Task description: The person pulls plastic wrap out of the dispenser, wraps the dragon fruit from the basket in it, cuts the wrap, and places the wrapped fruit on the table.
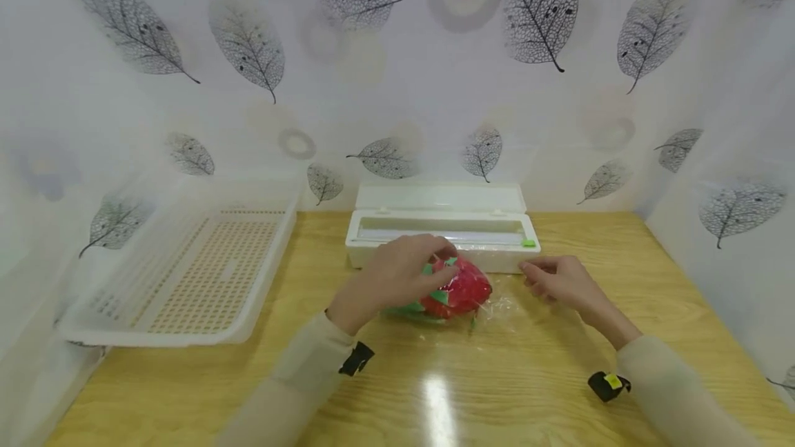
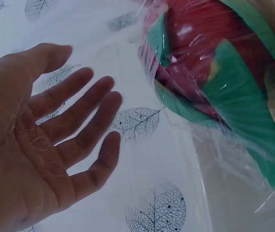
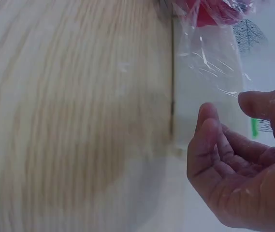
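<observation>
A red thing with green leaf-like pieces [image 1: 475,288], like an artificial flower or fruit, lies wrapped in clear plastic film [image 2: 234,145] on the wooden table. My left hand [image 1: 397,278] is beside and above it in the head view; its fingers [image 2: 86,116] are spread, loosely bent and apart from the bundle in the left wrist view. My right hand [image 1: 562,281] hovers by the front right corner of a white cling film dispenser [image 1: 373,254]. Between its thumb and bent fingers [image 3: 207,125] there is a gap, with the loose film edge [image 3: 212,72] close to the thumb.
The dispenser's lid [image 1: 441,197] stands raised at the back, a film roll [image 1: 441,234] inside and a green slider [image 1: 528,243] at its right end. A white perforated basket [image 1: 251,323] sits on the left. Leaf-patterned cloth [image 1: 404,95] hangs behind the table [image 1: 528,392].
</observation>
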A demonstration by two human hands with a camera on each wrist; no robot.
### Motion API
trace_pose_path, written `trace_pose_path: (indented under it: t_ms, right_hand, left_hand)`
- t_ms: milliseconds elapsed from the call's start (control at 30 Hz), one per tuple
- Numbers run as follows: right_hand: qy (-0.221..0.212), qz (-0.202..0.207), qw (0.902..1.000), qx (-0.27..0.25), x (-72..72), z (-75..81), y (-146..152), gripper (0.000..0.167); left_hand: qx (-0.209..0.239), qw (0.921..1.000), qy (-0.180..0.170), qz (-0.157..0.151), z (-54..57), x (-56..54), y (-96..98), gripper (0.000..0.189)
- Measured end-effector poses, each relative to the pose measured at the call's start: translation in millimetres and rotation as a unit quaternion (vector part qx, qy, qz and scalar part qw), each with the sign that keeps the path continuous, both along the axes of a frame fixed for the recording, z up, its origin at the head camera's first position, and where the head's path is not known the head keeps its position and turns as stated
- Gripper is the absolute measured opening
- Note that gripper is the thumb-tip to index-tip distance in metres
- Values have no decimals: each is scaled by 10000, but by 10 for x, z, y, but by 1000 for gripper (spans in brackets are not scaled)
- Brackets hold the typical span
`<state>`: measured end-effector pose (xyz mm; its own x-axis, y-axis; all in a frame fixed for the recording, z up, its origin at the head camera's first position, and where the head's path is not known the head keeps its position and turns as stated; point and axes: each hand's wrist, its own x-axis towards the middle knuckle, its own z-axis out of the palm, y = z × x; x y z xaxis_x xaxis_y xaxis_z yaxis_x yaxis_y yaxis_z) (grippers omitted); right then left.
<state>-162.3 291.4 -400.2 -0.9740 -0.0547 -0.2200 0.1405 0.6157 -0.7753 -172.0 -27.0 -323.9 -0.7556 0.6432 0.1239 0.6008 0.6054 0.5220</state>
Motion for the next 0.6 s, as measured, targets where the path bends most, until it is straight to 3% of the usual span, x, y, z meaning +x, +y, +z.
trace_pose_path:
  t_ms: [67, 133, 233, 300, 333, 433, 600]
  right_hand:
    - [-265, -37, 9987, -430, -43, -70, -45, 52]
    - [-444, -53, 9962, -742, -61, -117, -77, 49]
    - [-488, -66, 9931, -1063, -59, -156, -103, 47]
    - [-403, -123, 9914, -1235, -52, -159, -113, 44]
    - [-340, -141, 9910, -1289, -49, -158, -116, 43]
    - [-194, -167, 9913, -1288, -28, -146, -119, 38]
    - [-188, -38, 9939, -1088, 16, -131, -123, 34]
  left_hand:
    - [66, 9995, -59, 292, -21, 1, -59, 34]
    - [232, 9953, -210, 917, -61, -2, -198, 33]
    - [207, 9786, -554, 1970, -163, -52, -504, 33]
    - [45, 9663, -849, 2431, -250, -108, -696, 36]
    - [-37, 9616, -1019, 2547, -311, -144, -775, 39]
    - [-73, 9561, -1563, 2479, -499, -252, -921, 44]
    - [174, 9518, -2059, 2265, -762, -419, -960, 45]
